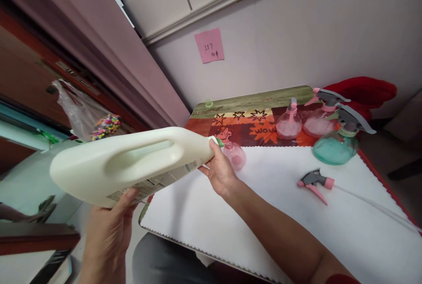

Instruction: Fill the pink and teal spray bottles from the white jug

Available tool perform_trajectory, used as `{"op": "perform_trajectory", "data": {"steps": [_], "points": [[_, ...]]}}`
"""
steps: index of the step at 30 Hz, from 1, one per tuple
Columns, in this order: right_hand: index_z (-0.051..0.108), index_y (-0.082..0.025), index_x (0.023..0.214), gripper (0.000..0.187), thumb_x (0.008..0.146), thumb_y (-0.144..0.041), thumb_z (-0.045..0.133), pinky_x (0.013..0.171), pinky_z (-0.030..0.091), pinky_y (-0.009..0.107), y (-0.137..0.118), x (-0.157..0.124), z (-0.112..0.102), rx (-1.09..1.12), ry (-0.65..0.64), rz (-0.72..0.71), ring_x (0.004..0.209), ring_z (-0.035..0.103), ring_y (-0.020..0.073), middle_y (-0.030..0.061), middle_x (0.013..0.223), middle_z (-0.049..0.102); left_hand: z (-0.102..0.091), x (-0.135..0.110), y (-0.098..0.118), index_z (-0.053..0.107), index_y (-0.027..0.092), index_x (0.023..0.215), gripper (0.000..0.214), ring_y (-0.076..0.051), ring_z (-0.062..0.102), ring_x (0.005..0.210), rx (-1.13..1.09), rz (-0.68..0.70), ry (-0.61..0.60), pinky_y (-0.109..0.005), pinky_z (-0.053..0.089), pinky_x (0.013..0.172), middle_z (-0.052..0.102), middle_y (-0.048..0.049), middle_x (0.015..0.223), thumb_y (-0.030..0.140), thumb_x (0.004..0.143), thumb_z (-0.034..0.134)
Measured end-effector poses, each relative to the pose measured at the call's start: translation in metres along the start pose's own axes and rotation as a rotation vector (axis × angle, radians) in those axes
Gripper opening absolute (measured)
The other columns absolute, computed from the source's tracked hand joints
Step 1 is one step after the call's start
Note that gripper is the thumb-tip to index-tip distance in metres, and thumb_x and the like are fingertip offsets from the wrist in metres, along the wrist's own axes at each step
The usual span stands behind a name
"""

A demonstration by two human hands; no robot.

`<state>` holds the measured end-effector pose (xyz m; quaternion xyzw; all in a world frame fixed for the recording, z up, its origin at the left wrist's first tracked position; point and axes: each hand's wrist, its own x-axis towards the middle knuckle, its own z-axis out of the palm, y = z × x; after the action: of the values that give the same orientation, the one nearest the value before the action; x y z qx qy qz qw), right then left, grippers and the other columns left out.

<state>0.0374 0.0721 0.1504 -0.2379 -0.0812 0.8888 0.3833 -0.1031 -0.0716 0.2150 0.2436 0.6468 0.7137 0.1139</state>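
Note:
I hold a big cream-white plastic jug (132,163) tipped on its side, its neck pointing right toward a small open pink bottle (234,155) on the white cloth. My left hand (110,227) supports the jug's bottom from below, fingers closed against it. My right hand (220,170) grips the jug near its neck. A loose pink-and-grey spray head (314,182) with a long clear tube lies on the cloth to the right.
Two pink spray bottles (289,123) (319,119) and a teal one (336,145) stand at the back of the small table (250,99). A green cap (209,103) lies at its far edge. A pink note (209,45) hangs on the wall. A plastic bag (85,114) hangs at left.

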Motion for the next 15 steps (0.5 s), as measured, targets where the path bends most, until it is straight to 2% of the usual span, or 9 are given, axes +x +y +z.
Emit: {"op": "perform_trajectory", "data": {"steps": [5,10,15], "points": [[0.070,-0.025,0.112,0.037,0.088,-0.053,0.063,0.095,0.054,0.040,0.0000,-0.0003,-0.0001,-0.006,-0.006,0.002,0.109,0.066,0.0217,0.0041,0.123,0.073,-0.0001,-0.0017,0.0034,0.077,0.024,0.098,0.063,-0.020,0.069,0.094,0.013,-0.015,0.010,-0.021,0.061,0.070,0.079,-0.0017,0.104,0.028,0.038,0.098],[0.070,-0.026,0.113,0.038,0.088,-0.053,0.063,0.096,0.054,0.040,0.0003,-0.0007,-0.0008,-0.018,-0.007,0.009,0.109,0.066,0.0215,0.0036,0.122,0.073,-0.0013,-0.0012,0.0032,0.077,0.025,0.098,0.064,-0.024,0.067,0.110,0.031,-0.013,0.006,-0.021,0.061,0.074,0.078,-0.0026,0.111,0.029,0.038,0.098],[0.070,-0.026,0.114,0.038,0.088,-0.052,0.062,0.097,0.054,0.040,-0.0005,-0.0017,0.0000,-0.011,-0.005,0.009,0.109,0.066,0.0216,0.0034,0.123,0.073,-0.0020,-0.0010,0.0023,0.077,0.023,0.100,0.064,-0.025,0.068,0.109,0.036,0.000,-0.002,-0.022,0.062,0.071,0.079,-0.0042,0.106,0.028,0.040,0.098]]}}
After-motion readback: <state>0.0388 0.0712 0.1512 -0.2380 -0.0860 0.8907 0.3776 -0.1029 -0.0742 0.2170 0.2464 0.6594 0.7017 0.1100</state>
